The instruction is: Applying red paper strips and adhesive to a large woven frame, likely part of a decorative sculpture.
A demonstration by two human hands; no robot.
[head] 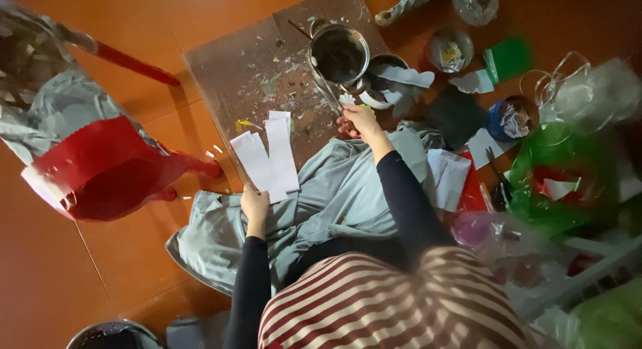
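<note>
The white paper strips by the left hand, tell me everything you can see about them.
The white paper strips are a few long, narrow rectangles, plain and flat, lying side by side and partly overlapping. Their far ends rest on a paint-spattered brown board, their near ends on grey cloth. The left hand rests at their near end, touching the lowest strip. Small white scraps lie just left of them.
</note>
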